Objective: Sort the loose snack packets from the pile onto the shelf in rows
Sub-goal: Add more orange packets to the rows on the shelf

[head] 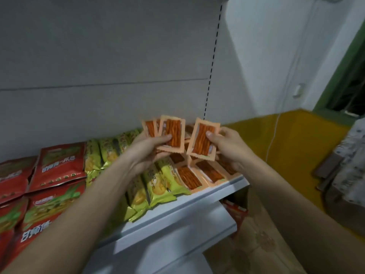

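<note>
Hands raised over shelf [199,196]: your left hand [147,148] pinches fanned orange packets [172,133], your right hand [227,145] grips one orange packet [202,142] (green packets [158,184], red bags [59,163] crowd leftward).

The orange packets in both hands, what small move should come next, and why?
Probably lay the single orange packet from the right hand onto the orange row at the shelf's right end. The left hand holds a fanned bunch, and like packets already lie there, beside the green ones.
</note>
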Tool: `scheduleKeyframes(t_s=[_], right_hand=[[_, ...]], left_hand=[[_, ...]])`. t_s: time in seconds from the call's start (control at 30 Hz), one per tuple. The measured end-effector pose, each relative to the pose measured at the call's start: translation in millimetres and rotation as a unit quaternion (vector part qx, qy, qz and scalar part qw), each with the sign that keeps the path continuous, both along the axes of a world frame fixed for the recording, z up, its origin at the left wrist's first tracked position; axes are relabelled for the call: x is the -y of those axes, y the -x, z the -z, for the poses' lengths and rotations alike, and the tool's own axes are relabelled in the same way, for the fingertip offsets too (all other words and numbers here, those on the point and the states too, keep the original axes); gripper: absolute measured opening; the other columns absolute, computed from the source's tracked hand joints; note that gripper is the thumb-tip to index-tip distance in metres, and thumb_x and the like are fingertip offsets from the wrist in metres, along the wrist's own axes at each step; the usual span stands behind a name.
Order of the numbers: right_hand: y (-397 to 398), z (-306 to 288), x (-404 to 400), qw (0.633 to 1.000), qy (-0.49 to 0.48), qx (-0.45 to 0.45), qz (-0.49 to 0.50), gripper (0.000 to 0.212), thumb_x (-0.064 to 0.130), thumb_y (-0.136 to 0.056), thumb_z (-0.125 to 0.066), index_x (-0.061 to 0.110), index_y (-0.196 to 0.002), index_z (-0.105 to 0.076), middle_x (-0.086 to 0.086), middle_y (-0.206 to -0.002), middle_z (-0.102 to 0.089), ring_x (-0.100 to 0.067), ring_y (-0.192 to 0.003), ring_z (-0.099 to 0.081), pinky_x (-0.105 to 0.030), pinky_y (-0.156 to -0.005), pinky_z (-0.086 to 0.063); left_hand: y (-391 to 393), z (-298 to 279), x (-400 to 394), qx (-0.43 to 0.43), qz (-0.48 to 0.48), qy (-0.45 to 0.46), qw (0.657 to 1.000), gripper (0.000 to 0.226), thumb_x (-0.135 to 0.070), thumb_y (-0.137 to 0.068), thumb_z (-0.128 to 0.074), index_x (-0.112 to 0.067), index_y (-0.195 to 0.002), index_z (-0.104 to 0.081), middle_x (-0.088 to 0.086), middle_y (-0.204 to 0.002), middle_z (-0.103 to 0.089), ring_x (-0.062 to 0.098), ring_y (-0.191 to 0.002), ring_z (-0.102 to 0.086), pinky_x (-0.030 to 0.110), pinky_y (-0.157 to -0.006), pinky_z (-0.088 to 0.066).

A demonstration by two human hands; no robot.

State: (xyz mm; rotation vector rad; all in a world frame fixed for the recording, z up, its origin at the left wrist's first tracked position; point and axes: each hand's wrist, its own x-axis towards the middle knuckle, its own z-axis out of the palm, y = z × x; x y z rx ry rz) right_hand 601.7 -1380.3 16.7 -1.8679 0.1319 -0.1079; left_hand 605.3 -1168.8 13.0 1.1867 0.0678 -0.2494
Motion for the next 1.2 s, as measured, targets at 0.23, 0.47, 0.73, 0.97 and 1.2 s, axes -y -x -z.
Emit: scheduleKeyframes(t_s=[0.23,0.47,0.73,0.97,1.2], right_hand=[[-83.6,17.9,4.7,0.991,0.091,-0.060,-0.082,0.014,0.020,-0.102,-0.054,0.013,-0.111,-0.061,-0.010,-0.101,-0.074,-0.025,-0.089,-0.074,-0.037,-0.073,-0.061],[-135.7,36.2,-21.0,0.936,0.180,-0.120,-0.276,0.016,0.012,-0.098,-0.059,0.011,-0.114,-0.056,-0.009,-0.095,-0.071,-0.014,-0.074,-0.072,-0.024,-0.054,-0.058],[-153.9,59.8,-27.7,0.867,0.353,0.060,-0.347,0.059,0.018,-0.091,-0.067,0.010,-0.139,-0.033,-0.007,-0.083,-0.067,-0.009,-0.047,-0.064,-0.022,-0.043,-0.047],[-166.8,55.5,-8.1,0.900,0.210,0.113,-0.364,0.019,0.029,-0.098,-0.054,0.015,-0.110,-0.052,-0.006,-0.090,-0.066,-0.021,-0.077,-0.065,-0.039,-0.067,-0.054],[-153.6,31.9,19.2,0.907,0.053,0.048,-0.415,0.037,0.039,-0.095,-0.062,0.020,-0.120,-0.042,-0.009,-0.099,-0.064,-0.026,-0.073,-0.070,-0.036,-0.056,-0.058]], left_hand=[[-43.3,9.3,-19.1,-0.025,-0.121,0.000,0.992,0.019,-0.002,-0.093,-0.063,-0.009,-0.111,-0.062,0.007,-0.075,-0.077,0.017,-0.062,-0.075,0.021,-0.043,-0.055],[-48.8,9.0,-12.2,-0.023,-0.224,-0.014,0.974,0.031,-0.003,-0.094,-0.062,0.000,-0.124,-0.059,0.010,-0.078,-0.077,0.016,-0.066,-0.075,0.019,-0.046,-0.054],[-42.2,5.8,34.2,-0.008,-0.319,-0.037,0.947,0.011,-0.003,-0.094,-0.063,-0.011,-0.102,-0.062,0.006,-0.076,-0.076,0.013,-0.062,-0.073,0.019,-0.048,-0.056],[-36.2,28.1,72.6,-0.024,-0.358,-0.022,0.933,0.026,-0.004,-0.090,-0.067,-0.008,-0.115,-0.060,0.010,-0.085,-0.076,0.017,-0.068,-0.074,0.020,-0.048,-0.057],[-48.4,34.4,105.5,-0.010,-0.324,-0.052,0.944,0.023,0.001,-0.089,-0.068,-0.011,-0.109,-0.065,0.007,-0.090,-0.076,0.018,-0.076,-0.075,0.025,-0.057,-0.060]])
